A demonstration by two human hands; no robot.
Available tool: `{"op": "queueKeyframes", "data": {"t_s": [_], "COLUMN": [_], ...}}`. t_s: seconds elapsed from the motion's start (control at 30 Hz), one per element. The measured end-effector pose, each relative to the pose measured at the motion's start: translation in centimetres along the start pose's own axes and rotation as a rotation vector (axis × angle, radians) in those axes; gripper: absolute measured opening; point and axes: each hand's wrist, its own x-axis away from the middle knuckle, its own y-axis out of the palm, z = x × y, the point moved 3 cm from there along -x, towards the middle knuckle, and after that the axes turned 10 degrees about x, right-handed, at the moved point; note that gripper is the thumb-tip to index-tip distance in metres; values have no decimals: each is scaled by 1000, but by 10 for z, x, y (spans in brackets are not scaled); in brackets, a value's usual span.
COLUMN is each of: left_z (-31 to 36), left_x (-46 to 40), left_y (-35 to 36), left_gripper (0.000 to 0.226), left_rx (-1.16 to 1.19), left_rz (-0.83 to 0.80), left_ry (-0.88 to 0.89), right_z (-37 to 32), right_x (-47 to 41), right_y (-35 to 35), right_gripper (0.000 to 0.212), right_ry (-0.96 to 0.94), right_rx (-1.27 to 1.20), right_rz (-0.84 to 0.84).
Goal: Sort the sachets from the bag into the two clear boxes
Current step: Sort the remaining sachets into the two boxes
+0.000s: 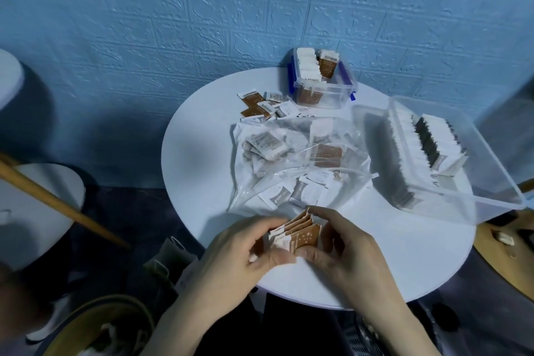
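Sachets [300, 233]: brown-white, fanned stack | pinched by both hands

Blue embossed wall [173, 9] (brick-patterned) behind round white table [202, 159].

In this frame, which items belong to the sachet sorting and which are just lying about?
Job:
brown sachet stack, held by left hand and right hand
plastic bag
small clear box
large clear box
loose sachets

Lying about:
wooden stick

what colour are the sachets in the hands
Brown with white ends and small white stars, on the stack of sachets; head view.
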Motion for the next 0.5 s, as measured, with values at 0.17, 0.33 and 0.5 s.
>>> {"op": "queueKeyframes", "data": {"t_s": [0.17, 0.33, 0.5], "left_z": [6, 3, -7], "left_x": [-4, -4, -4], "left_y": [2, -1, 1], "left_gripper": [28, 37, 38], "left_rx": [-14, 53, 92], "left_rz": [32, 31, 68], "left_ry": [61, 7, -73], "right_z": [-3, -3, 1], "right_x": [2, 3, 5], "right_y": [-1, -6, -9], "right_gripper": [58, 59, 47], "right_ry": [-40, -62, -58], "right_rx": [-1, 84, 61], "right_rz": [-40, -25, -29]}}
